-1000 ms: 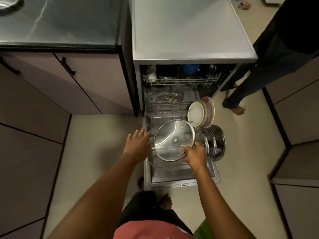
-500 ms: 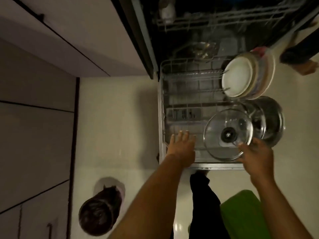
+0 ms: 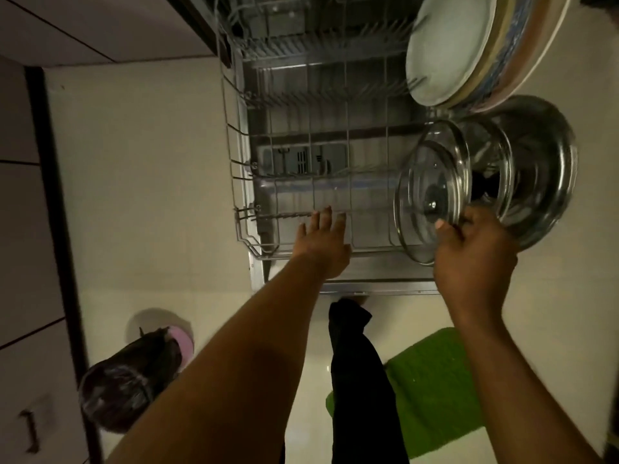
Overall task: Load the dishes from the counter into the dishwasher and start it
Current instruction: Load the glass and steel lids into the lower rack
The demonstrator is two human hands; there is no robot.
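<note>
Hands, two: left hand [image 3: 321, 242], right hand [image 3: 469, 259]. One rack [image 3: 238, 226]; two glass lids [image 3: 432, 182], one steel pot [image 3: 552, 169]. At least three plates [image 3: 449, 48].

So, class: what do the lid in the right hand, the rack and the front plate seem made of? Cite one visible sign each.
Lid: clear glass with a shiny metal rim; the rack shows through it. Rack: thin metal wire, probably coated, grey and dull. Front plate: likely glazed ceramic, opaque white with soft sheen; melamine is possible.
</note>
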